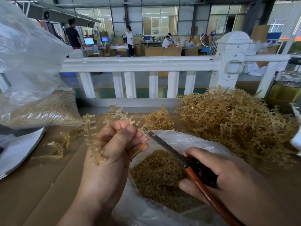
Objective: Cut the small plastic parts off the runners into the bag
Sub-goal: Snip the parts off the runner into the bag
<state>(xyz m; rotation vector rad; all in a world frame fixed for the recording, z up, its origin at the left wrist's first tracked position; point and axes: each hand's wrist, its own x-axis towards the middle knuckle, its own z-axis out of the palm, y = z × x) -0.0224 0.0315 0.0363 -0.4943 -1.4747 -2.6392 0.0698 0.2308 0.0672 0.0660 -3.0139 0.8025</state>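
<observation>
Where the table (40, 185) begins at far L, a big clear sack (32, 62) w/ tan bits in its bottom slumps, white papers (17, 150) just below it. Next over, a few loose runners (55, 152) lie on the brown table top. Centre-L is the left hand (114, 152), fingers curled tight round a bunch of runners, w/ one runner (121, 115) sticking up & away past the fingertips, small parts along its branches. Just R of those fingertips the scissors (164, 145) meet that runner, blade tips at a branch; blades nearly together, can't tell if a part sits betw. them. Under the blades lies the open bag (187, 139), clear plastic, w/ a heap of cut parts (159, 173) inside. Over the bag, the right hand (228, 180) grips the scissors' red-brown handles, fingers wrapped round them. Farther back sits a small clump (158, 119) of runners, then a big tangled pile (236, 121) at R, both on the table. Far R stands a glass bottle (283, 90) w/ yellowish liquid. White railing (138, 64) runs behind the table.
</observation>
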